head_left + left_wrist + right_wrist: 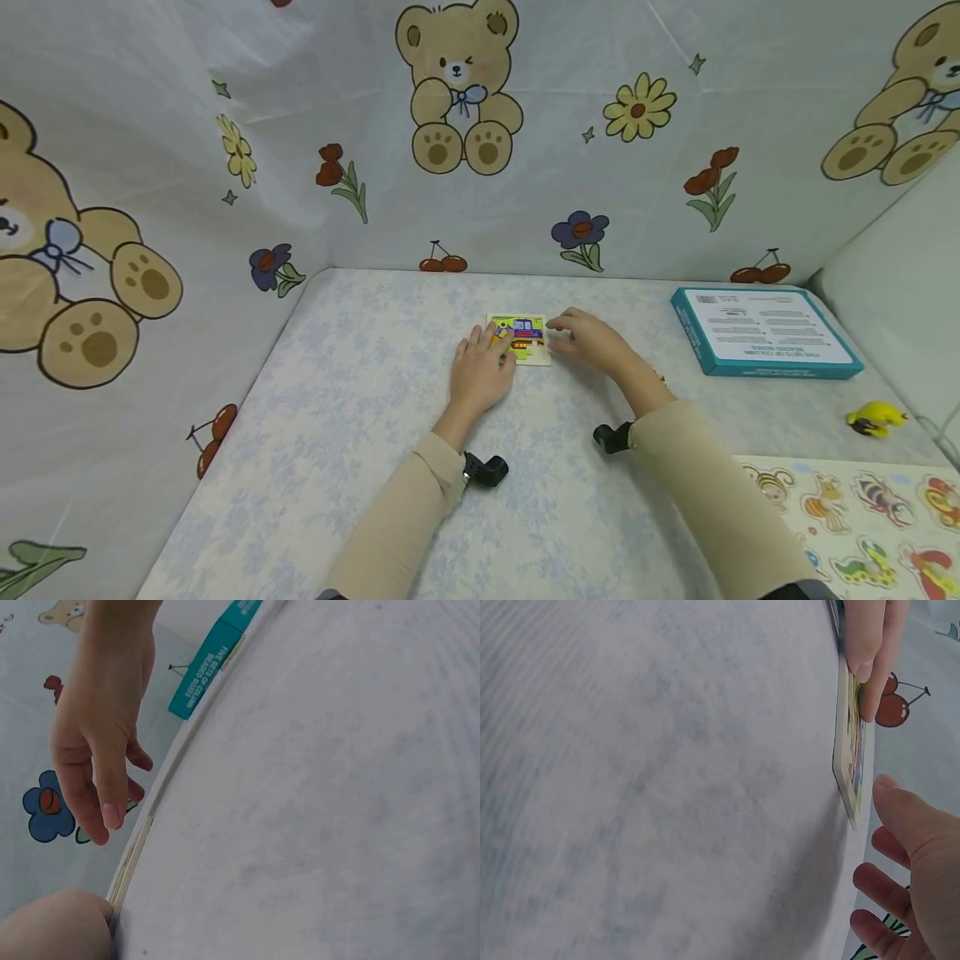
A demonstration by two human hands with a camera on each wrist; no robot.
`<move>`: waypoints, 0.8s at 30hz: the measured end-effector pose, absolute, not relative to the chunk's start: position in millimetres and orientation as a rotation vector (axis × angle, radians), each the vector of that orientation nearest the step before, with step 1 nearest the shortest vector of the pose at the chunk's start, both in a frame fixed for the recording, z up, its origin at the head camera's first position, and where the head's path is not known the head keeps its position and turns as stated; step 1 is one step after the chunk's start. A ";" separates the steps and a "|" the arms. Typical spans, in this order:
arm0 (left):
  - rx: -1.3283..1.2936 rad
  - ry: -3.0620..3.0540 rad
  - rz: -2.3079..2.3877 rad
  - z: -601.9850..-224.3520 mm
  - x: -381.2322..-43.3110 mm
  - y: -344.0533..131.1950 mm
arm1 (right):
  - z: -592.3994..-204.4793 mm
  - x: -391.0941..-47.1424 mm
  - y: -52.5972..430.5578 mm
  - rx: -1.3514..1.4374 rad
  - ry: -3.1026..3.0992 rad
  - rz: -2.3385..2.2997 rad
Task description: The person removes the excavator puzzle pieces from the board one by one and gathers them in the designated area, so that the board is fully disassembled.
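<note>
A small flat square board with a colourful vehicle picture and a pale border lies at the table's middle, towards the back. My left hand rests on its left part, fingers spread and fairly straight over the picture. Just off the board's right edge hovers my right hand, fingers loosely bent, nothing visible between them. In the right wrist view a gap shows between the right hand and the board's near corner. The left wrist view catches only part of the left hand beside the board's thin edge.
A teal-edged box lies at the back right. In front of it sits a yellow toy. A sheet with insect and animal pictures covers the front right corner. A bear-patterned cloth hangs behind the table.
</note>
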State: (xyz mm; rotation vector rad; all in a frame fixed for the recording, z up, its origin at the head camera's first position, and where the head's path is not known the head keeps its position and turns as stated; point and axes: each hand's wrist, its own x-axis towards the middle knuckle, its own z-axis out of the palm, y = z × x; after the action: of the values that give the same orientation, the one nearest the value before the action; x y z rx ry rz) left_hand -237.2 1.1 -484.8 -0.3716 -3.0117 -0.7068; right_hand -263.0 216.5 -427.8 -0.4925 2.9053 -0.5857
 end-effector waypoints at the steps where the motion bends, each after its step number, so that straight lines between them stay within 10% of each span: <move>1: -0.372 -3.013 -0.705 -484.8 -237.2 1.1 | -429.0 -263.9 214.7 -0.504 2.912 -0.585; 24: -0.366 -3.005 -0.671 -486.2 -238.6 2.8 | -433.6 -273.7 192.4 -0.544 2.996 -0.270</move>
State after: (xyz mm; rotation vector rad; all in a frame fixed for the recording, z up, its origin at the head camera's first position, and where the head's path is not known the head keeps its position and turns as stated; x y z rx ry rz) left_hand -238.6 2.8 -486.2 -0.3659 -3.0049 -0.6710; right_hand -273.7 192.4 -433.6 -0.5444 2.9960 -0.2695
